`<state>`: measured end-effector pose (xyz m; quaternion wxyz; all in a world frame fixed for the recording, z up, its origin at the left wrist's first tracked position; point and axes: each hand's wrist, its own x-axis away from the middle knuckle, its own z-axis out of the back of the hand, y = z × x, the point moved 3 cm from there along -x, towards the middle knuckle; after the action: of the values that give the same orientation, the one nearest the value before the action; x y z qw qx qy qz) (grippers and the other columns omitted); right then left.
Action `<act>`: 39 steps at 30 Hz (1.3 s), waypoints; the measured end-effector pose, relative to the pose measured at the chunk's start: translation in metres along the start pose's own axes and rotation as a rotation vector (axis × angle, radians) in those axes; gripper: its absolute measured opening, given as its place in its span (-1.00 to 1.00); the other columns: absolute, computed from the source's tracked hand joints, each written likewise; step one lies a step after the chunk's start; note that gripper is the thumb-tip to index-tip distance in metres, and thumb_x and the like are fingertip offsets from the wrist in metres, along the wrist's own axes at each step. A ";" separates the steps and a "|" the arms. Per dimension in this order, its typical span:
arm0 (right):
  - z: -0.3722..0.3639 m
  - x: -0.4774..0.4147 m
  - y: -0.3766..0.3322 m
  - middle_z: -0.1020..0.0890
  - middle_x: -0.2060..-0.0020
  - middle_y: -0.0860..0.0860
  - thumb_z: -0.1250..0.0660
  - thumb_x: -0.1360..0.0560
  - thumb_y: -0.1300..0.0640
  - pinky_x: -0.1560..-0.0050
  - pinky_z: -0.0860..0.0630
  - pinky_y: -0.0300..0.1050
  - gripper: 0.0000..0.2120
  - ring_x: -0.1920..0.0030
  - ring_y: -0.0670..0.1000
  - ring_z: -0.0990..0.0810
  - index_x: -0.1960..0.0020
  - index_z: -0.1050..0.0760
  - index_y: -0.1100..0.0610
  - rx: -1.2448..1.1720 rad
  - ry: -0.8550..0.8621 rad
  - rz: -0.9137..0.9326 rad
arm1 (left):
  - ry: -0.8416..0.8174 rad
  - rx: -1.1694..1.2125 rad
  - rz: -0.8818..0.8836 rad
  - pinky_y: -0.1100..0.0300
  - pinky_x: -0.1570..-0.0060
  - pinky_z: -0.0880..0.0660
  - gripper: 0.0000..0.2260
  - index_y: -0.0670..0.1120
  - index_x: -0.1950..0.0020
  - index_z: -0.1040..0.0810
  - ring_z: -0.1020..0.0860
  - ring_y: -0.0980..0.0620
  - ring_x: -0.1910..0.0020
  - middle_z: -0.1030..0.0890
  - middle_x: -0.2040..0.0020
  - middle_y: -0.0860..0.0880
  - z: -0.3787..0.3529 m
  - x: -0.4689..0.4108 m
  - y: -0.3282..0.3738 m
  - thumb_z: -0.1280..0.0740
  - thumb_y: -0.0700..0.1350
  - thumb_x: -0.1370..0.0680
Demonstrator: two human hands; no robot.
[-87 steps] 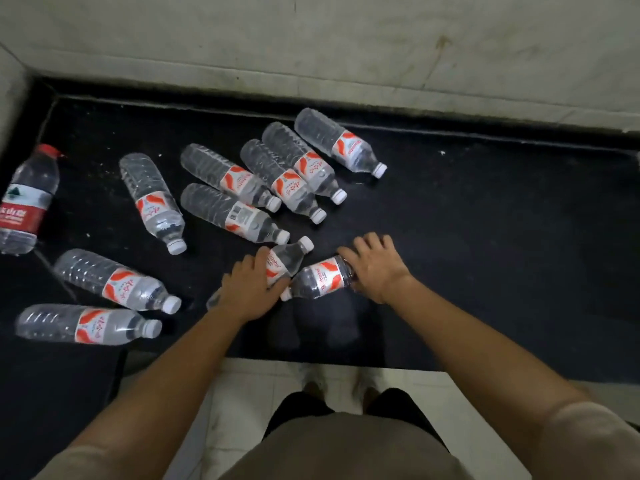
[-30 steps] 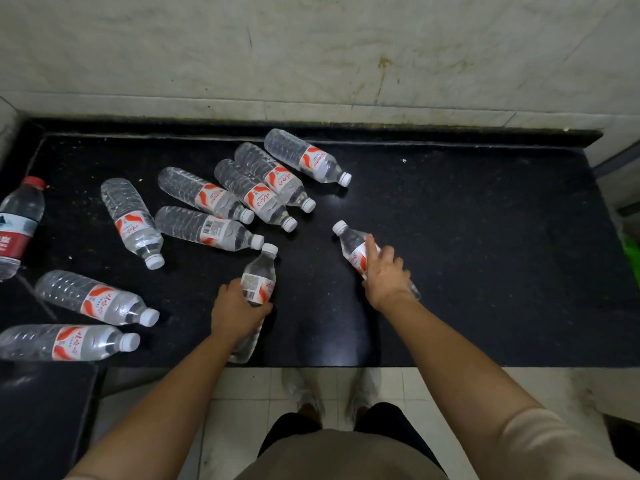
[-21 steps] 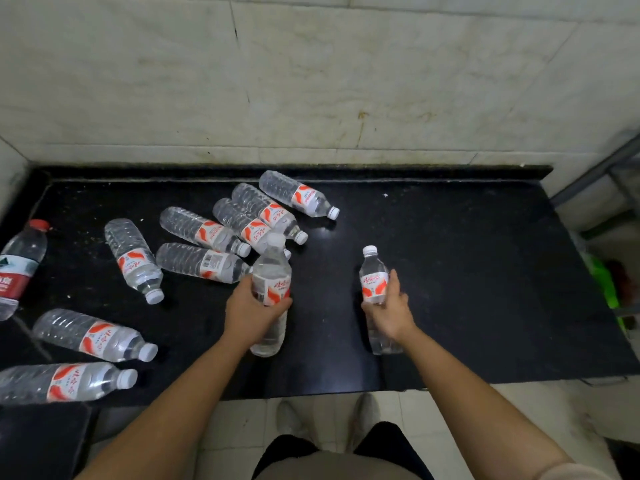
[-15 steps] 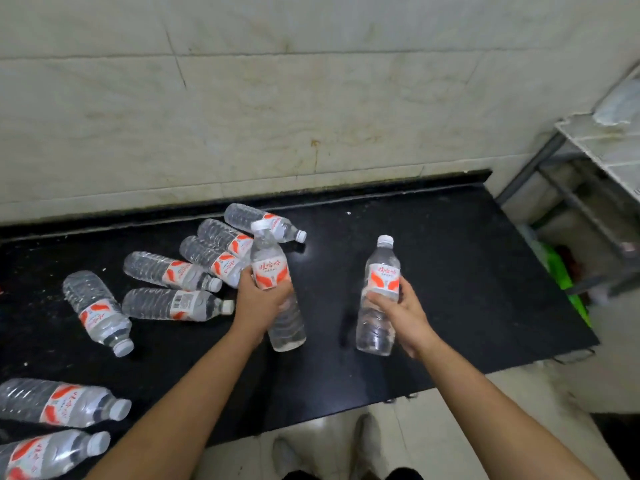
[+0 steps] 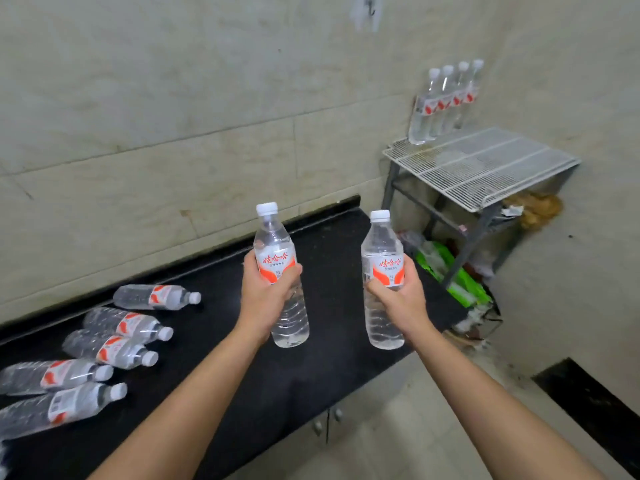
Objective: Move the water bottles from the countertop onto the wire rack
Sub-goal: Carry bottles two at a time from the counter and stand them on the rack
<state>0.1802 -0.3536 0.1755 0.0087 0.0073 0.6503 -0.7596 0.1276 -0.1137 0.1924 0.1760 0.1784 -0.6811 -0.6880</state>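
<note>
My left hand (image 5: 266,296) grips a clear water bottle (image 5: 275,244) with a red-and-white label, held upright above the black countertop (image 5: 322,251). My right hand (image 5: 398,299) grips a second upright water bottle (image 5: 381,247) of the same kind. Both are in the air, left of the white wire rack (image 5: 485,168), which stands at the upper right. Several bottles (image 5: 446,102) stand in a row at the rack's back edge against the wall. Several more bottles (image 5: 114,334) lie on their sides on the countertop at the left.
Under the rack's grey frame lie green packets (image 5: 453,278) and clutter. A tiled wall runs behind the countertop. Cabinet doors with knobs (image 5: 325,420) sit below the counter. A dark ledge (image 5: 592,403) shows at the lower right over the pale floor.
Both hands have lifted their bottles off the countertop, turned them upright and carried them right. My view has swung right, bringing the wire rack into sight.
</note>
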 end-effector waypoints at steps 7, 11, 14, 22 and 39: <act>0.172 -0.045 -0.011 -0.67 -0.02 -0.15 -0.61 -0.36 -0.02 -0.02 -0.56 -0.26 -0.44 0.01 -0.22 -0.64 -0.28 -0.47 -0.05 0.046 0.020 0.182 | -0.084 0.069 -0.064 -0.26 -0.16 -0.56 -0.56 0.08 -0.15 -0.47 -0.64 -0.12 -0.06 -0.62 -0.06 -0.06 -0.175 0.037 0.033 -0.54 0.14 -0.37; 0.254 -0.074 -0.027 -0.67 0.04 -0.17 -0.57 -0.30 -0.18 -0.05 -0.61 -0.05 -0.50 0.03 -0.13 -0.65 -0.17 -0.49 -0.17 0.050 0.099 0.241 | -0.184 0.003 -0.172 -0.01 -0.18 -0.56 -0.52 0.05 -0.25 -0.43 -0.63 0.07 -0.08 -0.61 -0.12 0.01 -0.263 0.048 0.064 -0.50 0.15 -0.42; 0.298 -0.094 -0.038 -0.67 0.09 -0.21 -0.55 -0.28 -0.22 -0.04 -0.60 0.03 -0.57 0.07 -0.10 -0.65 -0.08 -0.49 -0.24 0.027 0.152 0.284 | -0.260 -0.031 -0.220 0.02 -0.20 -0.55 -0.43 0.02 -0.29 -0.41 -0.61 0.08 -0.08 -0.62 -0.12 0.01 -0.313 0.049 0.085 -0.50 0.19 -0.38; 0.364 -0.168 -0.048 -0.66 0.06 -0.24 -0.60 -0.36 -0.05 0.01 -0.58 -0.16 -0.59 0.05 -0.18 -0.65 -0.09 -0.48 -0.26 0.026 0.162 0.387 | -0.304 0.036 -0.245 -0.13 -0.25 -0.54 -0.54 0.09 -0.22 -0.40 -0.61 -0.10 -0.20 -0.59 -0.24 -0.15 -0.410 0.002 0.107 -0.51 0.13 -0.43; 0.395 -0.454 -0.088 -0.67 -0.03 -0.22 -0.60 -0.35 -0.10 -0.07 -0.59 -0.16 -0.50 -0.02 -0.25 -0.64 -0.21 -0.48 -0.20 0.183 -0.003 0.459 | -0.074 -0.048 -0.320 -0.06 -0.34 -0.48 -0.36 0.06 -0.33 -0.44 -0.52 -0.01 -0.25 -0.46 -0.26 -0.08 -0.568 -0.219 0.119 -0.54 0.26 -0.35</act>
<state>0.6323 -0.7288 0.3335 0.1812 0.1544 0.5601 -0.7935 0.5945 -0.5053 0.3081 0.0434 0.2549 -0.6333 -0.7294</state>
